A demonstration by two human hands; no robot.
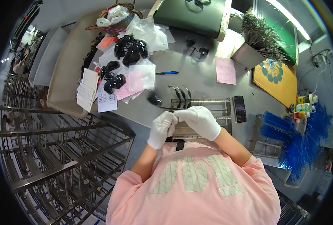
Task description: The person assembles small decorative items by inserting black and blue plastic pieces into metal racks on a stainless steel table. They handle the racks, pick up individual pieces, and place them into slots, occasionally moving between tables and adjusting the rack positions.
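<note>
My left hand and my right hand, both in white gloves, meet in front of my chest with the fingers pinched together. A dark pair of sunglasses sticks out beyond the fingertips toward the left, blurred, with a thin dark temple running back to the hands. The gloves hide the exact grip. Just past the hands lies a metal rack with slotted rails. Several curved black eyewear pieces stand in its left part.
Several black sunglasses lie on plastic bags and papers at left, beside a beige bin. A blue pen, a phone, a pink note and a holder of thin metal rods are on the table. Metal racks stand lower left.
</note>
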